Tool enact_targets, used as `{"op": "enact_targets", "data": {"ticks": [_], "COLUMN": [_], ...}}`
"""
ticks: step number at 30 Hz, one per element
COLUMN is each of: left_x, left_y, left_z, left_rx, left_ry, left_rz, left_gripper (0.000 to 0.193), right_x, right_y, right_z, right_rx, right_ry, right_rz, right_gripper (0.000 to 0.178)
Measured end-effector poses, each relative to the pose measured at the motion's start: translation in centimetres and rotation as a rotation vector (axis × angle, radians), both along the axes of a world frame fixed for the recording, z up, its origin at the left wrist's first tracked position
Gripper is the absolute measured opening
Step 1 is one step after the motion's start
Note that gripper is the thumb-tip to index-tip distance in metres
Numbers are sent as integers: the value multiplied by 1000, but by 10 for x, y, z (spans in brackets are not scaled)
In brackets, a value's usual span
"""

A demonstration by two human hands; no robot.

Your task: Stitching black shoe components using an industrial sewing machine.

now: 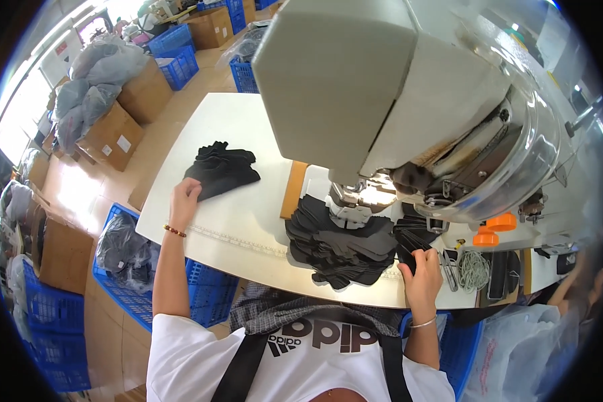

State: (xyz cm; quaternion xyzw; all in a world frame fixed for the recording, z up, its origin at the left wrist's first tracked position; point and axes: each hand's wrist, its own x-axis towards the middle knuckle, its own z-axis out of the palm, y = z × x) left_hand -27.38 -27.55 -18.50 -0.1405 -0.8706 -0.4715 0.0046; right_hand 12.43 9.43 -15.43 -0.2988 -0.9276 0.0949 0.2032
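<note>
From where I stand, a pale sewing machine (342, 80) looms beyond both hands over a white table (244, 213). Between the hands sits a fanned heap of black pieces (345, 251). The left hand (186, 195) pinches the near corner of a smaller black pile (222, 171), long axis slanting away rightward. The right hand (422, 273) touches a narrow black stack (412, 231) pointing away toward the machine; whether it grips, I can't tell. Dark lettering (335, 336) marks the shirt between the arms; fine ruler marks (238, 239) run between the hands.

At six o'clock, a white shirt (295, 378) has dark letters (342, 339); near ten, a box (116, 126) has tiny white labels (123, 143).
</note>
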Motion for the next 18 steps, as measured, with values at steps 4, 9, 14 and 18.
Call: {"op": "enact_targets", "data": {"ticks": [4,9,14,18], "left_x": [10,73,114,108], "left_y": [21,94,155,181], "left_z": [10,64,77,82], "left_rx": [-280,-110,-51,-311], "left_ry": [493,728,553,433], "left_rz": [129,-161,-846,-1141], "left_gripper": [15,18,26,31], "right_x": [-2,2,-5,-11], "right_y": [3,11,13,7], "right_z": [-9,-20,1,30], "right_rx": [41,73,228,38], "right_ry": [10,17,155,320], "right_rz": [2,-43,68,231], "right_gripper": [36,22,7,15]}}
